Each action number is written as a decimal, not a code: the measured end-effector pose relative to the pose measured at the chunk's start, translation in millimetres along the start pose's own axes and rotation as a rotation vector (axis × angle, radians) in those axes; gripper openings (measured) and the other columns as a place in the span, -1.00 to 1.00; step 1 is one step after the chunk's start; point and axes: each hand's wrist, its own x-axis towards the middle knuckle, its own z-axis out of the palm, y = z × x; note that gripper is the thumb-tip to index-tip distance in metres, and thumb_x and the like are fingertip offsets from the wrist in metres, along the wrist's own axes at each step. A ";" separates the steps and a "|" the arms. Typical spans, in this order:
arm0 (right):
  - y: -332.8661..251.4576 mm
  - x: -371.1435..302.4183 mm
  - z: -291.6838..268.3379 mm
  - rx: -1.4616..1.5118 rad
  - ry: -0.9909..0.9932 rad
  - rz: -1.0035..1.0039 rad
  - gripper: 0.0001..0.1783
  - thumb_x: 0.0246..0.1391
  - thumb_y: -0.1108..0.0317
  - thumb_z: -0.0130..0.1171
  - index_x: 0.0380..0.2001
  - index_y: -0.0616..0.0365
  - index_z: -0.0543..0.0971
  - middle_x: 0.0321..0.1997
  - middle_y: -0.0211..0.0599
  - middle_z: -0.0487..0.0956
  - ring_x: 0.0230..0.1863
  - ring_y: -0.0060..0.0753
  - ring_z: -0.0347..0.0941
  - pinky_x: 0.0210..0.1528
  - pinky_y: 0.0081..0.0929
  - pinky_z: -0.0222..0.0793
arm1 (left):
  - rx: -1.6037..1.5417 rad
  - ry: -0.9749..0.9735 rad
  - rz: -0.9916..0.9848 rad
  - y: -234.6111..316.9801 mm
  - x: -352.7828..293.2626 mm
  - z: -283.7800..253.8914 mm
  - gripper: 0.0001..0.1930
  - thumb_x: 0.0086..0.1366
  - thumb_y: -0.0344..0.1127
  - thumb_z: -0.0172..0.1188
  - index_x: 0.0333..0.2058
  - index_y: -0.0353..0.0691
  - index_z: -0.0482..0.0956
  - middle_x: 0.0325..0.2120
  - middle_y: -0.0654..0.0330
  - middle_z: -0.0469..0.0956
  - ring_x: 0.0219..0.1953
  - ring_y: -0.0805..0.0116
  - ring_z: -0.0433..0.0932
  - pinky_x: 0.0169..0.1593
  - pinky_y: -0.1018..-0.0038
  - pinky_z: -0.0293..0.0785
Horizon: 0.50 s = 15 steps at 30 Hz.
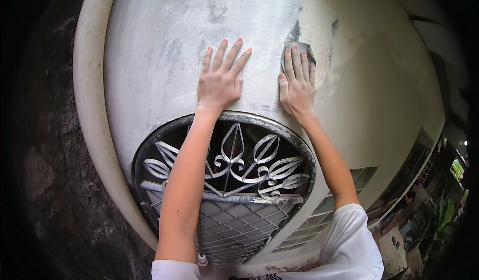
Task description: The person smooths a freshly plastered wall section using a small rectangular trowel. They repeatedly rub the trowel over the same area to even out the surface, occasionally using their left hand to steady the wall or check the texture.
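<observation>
Both my arms reach up against a white-coated wall (149, 65) with grey patches showing through. My left hand (219, 83) lies flat on it, fingers spread, holding nothing. To its right, my right hand (298, 90) presses a dark grey sheet, which looks like sandpaper (309, 53), flat to the surface. The fingers lie over the sheet and cover most of it; its top and right edges stick out. Just above it runs a dark grey streak (295, 30). The wall changes from white to beige near my right hand.
Below my hands is an arched opening with a metal grille (232, 155) of leaf shapes and lattice. A pale pipe-like column (90, 70) curves down the left, beside a dark rough wall (55, 170). Louvred window panes (319, 212) and green plants (444, 220) are at lower right.
</observation>
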 end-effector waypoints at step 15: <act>70.0 228.8 2.8 -0.003 0.066 0.103 -0.32 0.42 -0.04 -0.42 0.52 -0.12 -0.04 0.62 -0.35 -0.12 0.61 -0.09 -0.27 0.59 -0.09 -0.41 | 0.011 -0.084 0.039 -1.3 -42.7 -6.9 -0.44 0.41 -0.15 -0.07 0.39 0.20 0.26 0.46 0.33 0.08 0.51 0.17 -0.06 0.52 0.08 -0.27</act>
